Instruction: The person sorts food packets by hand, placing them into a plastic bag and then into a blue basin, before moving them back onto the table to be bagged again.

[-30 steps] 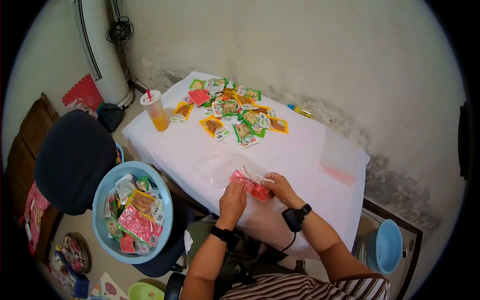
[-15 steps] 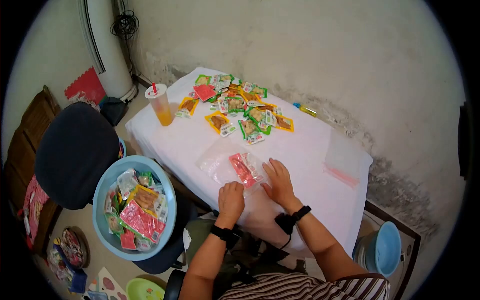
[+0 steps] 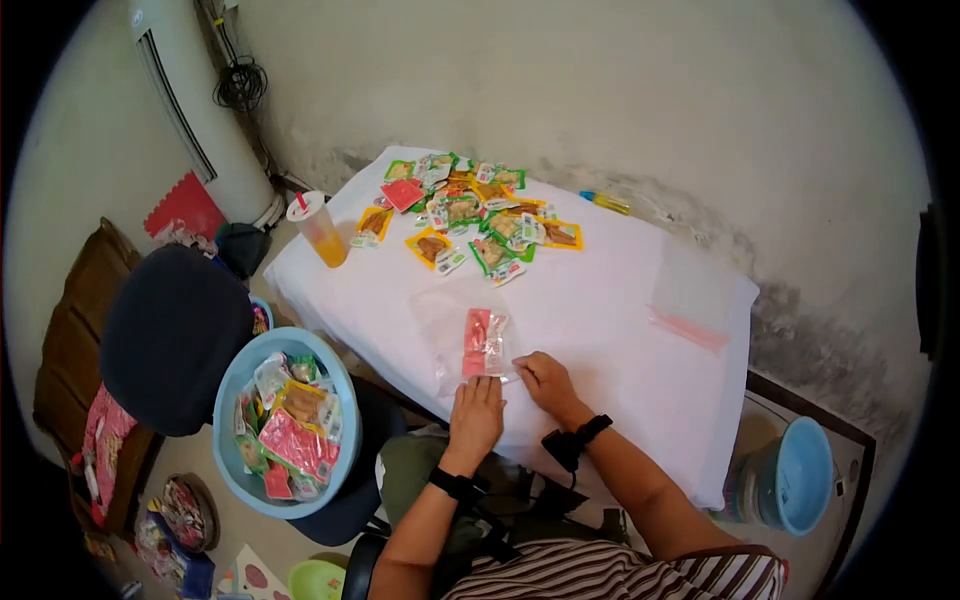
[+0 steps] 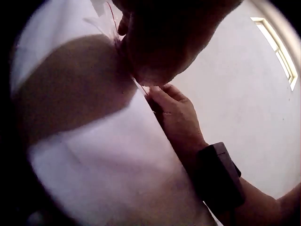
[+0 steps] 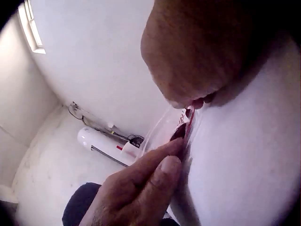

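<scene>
A clear zip bag (image 3: 443, 312) with a red seal line lies on the white table in the head view. Inside it is a pink-and-white snack packet (image 3: 476, 345). At the bag's near edge, the left hand (image 3: 477, 418) holds the rim, its fingers stretched over the plastic and the thumb alongside. Just to the right, the right hand (image 3: 547, 385) pinches the rim by the near right corner. Both wrist views show the hands close together along the seal; the right hand (image 5: 197, 56) hides part of the rim in its own wrist view.
Several green, yellow and red snack packets (image 3: 462, 210) lie at the table's back. A cup of orange drink (image 3: 325, 240) stands at the left. Below it, a blue basin (image 3: 350, 440) of packets sits by a dark chair (image 3: 178, 340). Another clear bag (image 3: 690, 290) lies at right.
The right hand has left the packet in the bag, drawn back with spread fingers, and now pinches the rim. The left hand's fingers have straightened along the rim. The bag lies flatter.
</scene>
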Demonstrator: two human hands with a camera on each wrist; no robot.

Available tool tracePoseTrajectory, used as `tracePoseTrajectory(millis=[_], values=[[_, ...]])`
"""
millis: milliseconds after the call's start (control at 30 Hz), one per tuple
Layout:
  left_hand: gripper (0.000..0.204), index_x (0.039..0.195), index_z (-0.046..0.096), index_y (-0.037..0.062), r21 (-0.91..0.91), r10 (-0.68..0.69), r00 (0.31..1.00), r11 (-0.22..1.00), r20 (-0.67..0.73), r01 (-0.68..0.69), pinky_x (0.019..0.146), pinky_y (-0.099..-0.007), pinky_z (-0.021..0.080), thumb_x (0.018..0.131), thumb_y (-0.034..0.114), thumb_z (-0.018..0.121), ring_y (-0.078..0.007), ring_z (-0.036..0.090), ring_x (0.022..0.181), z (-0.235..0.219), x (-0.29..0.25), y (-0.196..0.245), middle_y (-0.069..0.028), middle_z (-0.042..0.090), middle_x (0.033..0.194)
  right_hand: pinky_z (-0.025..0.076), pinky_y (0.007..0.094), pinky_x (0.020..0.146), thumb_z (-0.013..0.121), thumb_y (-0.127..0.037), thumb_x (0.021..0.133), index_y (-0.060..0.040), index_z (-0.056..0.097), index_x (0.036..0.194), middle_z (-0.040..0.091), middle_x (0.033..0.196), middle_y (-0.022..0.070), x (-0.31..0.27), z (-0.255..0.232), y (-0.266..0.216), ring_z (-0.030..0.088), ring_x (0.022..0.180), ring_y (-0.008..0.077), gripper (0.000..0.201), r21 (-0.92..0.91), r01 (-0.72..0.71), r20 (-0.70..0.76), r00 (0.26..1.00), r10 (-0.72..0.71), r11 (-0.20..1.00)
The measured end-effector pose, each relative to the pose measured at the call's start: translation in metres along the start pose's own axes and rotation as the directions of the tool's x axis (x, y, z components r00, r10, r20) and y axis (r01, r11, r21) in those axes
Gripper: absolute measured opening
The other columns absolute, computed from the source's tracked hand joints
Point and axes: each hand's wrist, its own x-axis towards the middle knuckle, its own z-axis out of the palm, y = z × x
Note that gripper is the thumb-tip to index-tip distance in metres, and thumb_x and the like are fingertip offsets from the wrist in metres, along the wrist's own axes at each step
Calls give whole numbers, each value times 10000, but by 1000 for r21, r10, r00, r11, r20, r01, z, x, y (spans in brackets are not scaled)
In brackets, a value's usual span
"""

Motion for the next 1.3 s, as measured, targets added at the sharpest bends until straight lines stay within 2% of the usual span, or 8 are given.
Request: tracePoseTrajectory(millis=[167, 267, 433, 733, 800, 1000, 1133, 1300], values=[[309, 1076, 557, 32, -106, -95, 991, 989, 93, 105, 821, -421, 413, 777, 101, 589, -338, 508, 1020, -8, 11, 1, -176, 546, 1044, 463, 390, 694, 561, -78, 822, -34, 616, 902, 599, 814, 137, 1, -4, 1, 575, 787, 314, 107, 64, -3, -14, 1000, 4, 998], [309, 1073, 553, -1, -23, -80, 996, 997, -29, 79, 837, -409, 418, 775, 78, 565, -338, 508, 998, -16, 8, 3, -170, 543, 1056, 461, 393, 688, 565, -79, 820, -47, 616, 893, 606, 818, 126, 1, -5, 3, 579, 779, 312, 95, 112, -14, -19, 1000, 16, 994], [368, 1111, 538, -21, 79, 47, 999, 996, 4, -48, 862, -433, 407, 747, 28, 522, -354, 519, 995, -5, 5, -6, -160, 546, 1083, 460, 393, 662, 582, -101, 818, -62, 612, 864, 614, 798, 103, 1, -6, 4, 590, 753, 301, 67, 69, 69, 32, 997, -72, 995], [433, 1221, 481, -44, -71, -27, 944, 996, 330, 54, 894, -454, 403, 805, 72, 507, -376, 480, 1120, 13, 26, -18, -201, 547, 1114, 453, 376, 648, 597, -87, 810, -75, 624, 861, 615, 784, 100, 0, -2, 10, 588, 718, 292, 60, 70, 66, 23, 997, -67, 995], [438, 1224, 469, -67, -77, 110, 977, 992, 180, -97, 954, -474, 377, 809, 71, 498, -408, 459, 1133, 18, 34, -23, -243, 522, 1153, 456, 388, 676, 585, -112, 816, -77, 619, 864, 618, 805, 97, -2, -3, 9, 589, 754, 296, 68, 88, 43, 32, 998, -45, 995], [475, 1168, 456, -150, -122, 201, 947, 977, 252, -175, 1058, -455, 274, 755, 70, 535, -418, 390, 1210, 20, 63, -32, -289, 434, 1273, 465, 378, 623, 595, -85, 809, -70, 624, 864, 611, 784, 111, -1, -4, 7, 588, 709, 303, 64, 114, 63, -13, 998, -62, 991], [540, 1222, 430, -141, -21, 245, 941, 969, 232, -247, 1041, -439, 302, 751, 95, 551, -416, 395, 1203, 38, 64, -44, -277, 454, 1261, 460, 367, 607, 589, -74, 808, -57, 622, 866, 590, 747, 115, -1, -3, 8, 575, 682, 300, 69, 116, 59, -23, 998, -57, 991], [591, 1258, 416, -105, -117, -12, 955, 992, 295, 48, 1060, -437, 264, 743, 130, 589, -405, 323, 1263, 31, 68, -26, -262, 374, 1349, 464, 369, 630, 585, -71, 792, -56, 615, 857, 597, 772, 104, -2, -10, -1, 574, 699, 285, 73, 182, -60, -27, 997, 66, 982]])
